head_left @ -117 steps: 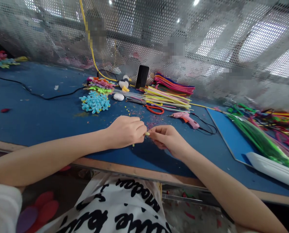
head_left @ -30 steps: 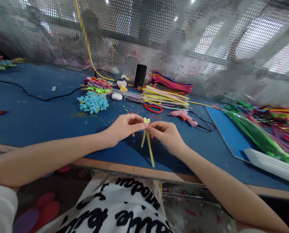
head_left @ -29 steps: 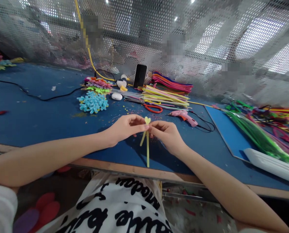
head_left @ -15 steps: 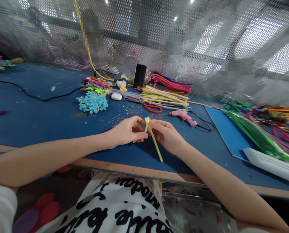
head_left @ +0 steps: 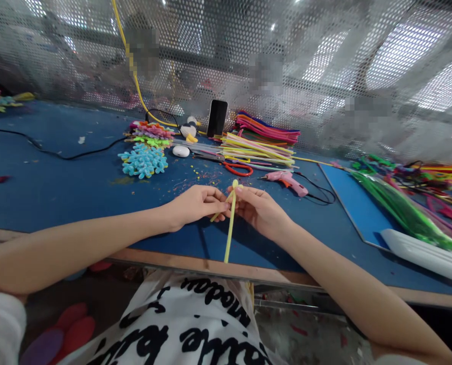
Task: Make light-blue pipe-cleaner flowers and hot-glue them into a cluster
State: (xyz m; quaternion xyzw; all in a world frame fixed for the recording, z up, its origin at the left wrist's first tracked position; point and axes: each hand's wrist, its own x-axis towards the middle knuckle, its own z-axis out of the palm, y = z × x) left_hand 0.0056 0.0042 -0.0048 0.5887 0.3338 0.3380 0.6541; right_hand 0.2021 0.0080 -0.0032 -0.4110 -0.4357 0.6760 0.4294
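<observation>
A pale yellow pipe cleaner, bent into small loops at its top, is held up over the blue table near its front edge. My left hand pinches it from the left, where a short end sticks out below the fingers. On the other side, my right hand grips the looped top between thumb and fingers. One long end hangs down between the hands, toward the table edge. Beyond my hands lie scissors with red handles and a pink glue gun.
A bundle of yellow pipe cleaners lies behind the scissors. Blue flower-like pieces are piled at left, near a white case. A phone leans upright at the back. A green bundle in plastic lies at right.
The pipe cleaner has turned in my fingers. Its long end, which slanted down to the right, now hangs down and slightly left. My right fingers have shifted onto the looped top.
</observation>
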